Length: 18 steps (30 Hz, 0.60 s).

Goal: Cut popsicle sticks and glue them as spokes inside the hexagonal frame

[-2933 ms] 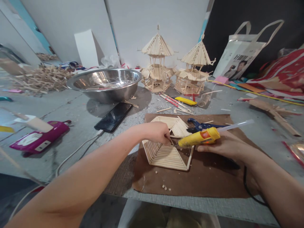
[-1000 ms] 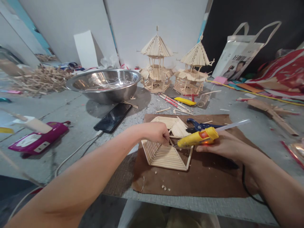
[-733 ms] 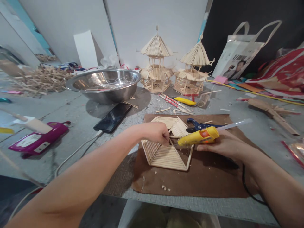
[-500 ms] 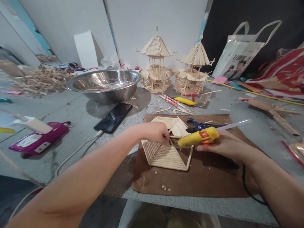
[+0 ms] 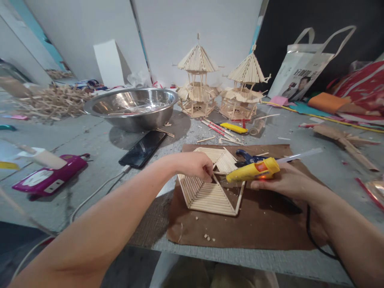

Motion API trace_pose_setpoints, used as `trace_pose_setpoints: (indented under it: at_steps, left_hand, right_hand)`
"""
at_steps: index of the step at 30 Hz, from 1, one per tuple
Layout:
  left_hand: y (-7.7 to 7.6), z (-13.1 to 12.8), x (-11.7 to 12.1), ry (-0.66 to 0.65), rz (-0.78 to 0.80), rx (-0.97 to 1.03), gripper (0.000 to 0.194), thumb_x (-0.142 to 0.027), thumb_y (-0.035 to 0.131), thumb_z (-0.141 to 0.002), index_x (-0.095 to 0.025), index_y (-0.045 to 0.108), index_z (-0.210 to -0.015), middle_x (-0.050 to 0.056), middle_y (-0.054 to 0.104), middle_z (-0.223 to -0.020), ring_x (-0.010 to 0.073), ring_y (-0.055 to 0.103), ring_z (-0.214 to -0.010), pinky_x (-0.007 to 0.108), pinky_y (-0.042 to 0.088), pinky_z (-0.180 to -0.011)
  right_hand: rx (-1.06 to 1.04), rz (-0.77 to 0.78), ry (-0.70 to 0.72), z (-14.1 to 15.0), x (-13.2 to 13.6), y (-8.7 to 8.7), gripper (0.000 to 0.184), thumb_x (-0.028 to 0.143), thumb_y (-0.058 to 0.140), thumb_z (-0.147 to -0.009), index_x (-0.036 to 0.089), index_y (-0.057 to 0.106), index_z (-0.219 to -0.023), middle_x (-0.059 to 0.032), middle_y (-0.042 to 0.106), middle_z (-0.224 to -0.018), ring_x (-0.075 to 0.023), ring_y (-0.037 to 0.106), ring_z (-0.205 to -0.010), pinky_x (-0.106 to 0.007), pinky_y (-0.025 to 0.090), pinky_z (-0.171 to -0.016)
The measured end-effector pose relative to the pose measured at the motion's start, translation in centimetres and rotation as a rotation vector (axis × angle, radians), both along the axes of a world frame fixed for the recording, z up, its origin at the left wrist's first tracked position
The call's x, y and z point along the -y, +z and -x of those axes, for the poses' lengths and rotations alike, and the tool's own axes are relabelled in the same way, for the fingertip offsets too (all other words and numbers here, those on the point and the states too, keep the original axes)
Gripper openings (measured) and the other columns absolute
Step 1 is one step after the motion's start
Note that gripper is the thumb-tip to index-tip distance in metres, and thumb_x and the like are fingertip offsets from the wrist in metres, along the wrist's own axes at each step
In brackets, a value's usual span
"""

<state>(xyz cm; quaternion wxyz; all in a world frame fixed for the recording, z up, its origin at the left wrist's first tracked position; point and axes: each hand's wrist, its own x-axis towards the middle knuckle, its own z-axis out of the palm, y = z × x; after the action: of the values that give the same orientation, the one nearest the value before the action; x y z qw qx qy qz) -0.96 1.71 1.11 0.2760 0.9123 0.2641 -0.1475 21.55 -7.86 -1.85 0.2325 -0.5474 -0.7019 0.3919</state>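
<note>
A six-sided panel of thin wooden sticks (image 5: 210, 199) lies on a brown sheet (image 5: 249, 232), with some wedge sections filled and others open. Above its centre is my left hand (image 5: 200, 166), fingers pinched together; whatever they hold is too small or hidden to make out. My right hand (image 5: 288, 182) is wrapped round a yellow hot glue gun (image 5: 253, 169), a clear glue stick poking out of its back end. The gun's nozzle points left toward the panel's middle, near my left fingertips. Behind the gun lies a blue-handled cutting tool (image 5: 247, 157), partly covered.
Two stick pagoda models (image 5: 198, 88) stand at the back beside a steel basin (image 5: 132, 108). A yellow utility knife (image 5: 234, 127) lies before them. A phone (image 5: 143, 149) and purple power strip (image 5: 51, 176) are left; a white bag (image 5: 303, 74) is back right.
The glue gun and my right hand have shifted slightly right, away from my left fingers. My left hand has barely moved. An orange sheet at the far right looks more raised.
</note>
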Motion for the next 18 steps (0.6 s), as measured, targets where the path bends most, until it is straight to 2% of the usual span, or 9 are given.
trace_pose_setpoints:
  at_steps: [9, 18]
  left_hand:
    - [-0.47, -0.15, 0.01, -0.011, -0.007, -0.013, 0.017, -0.026, 0.053, -0.065, -0.018, 0.063, -0.077, -0.003, 0.062, -0.067, 0.0062, 0.048, -0.059, 0.016, 0.032, -0.055]
    - [-0.78, -0.13, -0.09, -0.014, -0.014, 0.001, 0.018, -0.024, 0.055, -0.064, -0.019, 0.064, -0.079, -0.002, 0.064, -0.07, 0.0061, 0.049, -0.059, 0.016, 0.032, -0.055]
  right_hand:
    - [0.029, -0.012, 0.021, 0.03, -0.18, -0.06, 0.032, 0.039, 0.059, -0.061, 0.021, 0.061, -0.087, -0.0008, 0.064, -0.08, -0.0178, 0.058, -0.071, -0.028, 0.049, -0.063]
    - [0.066, -0.038, 0.01, 0.01, -0.17, 0.04, 0.032, 0.04, 0.059, -0.06, 0.022, 0.063, -0.086, -0.0013, 0.064, -0.081, -0.019, 0.059, -0.072, -0.028, 0.049, -0.063]
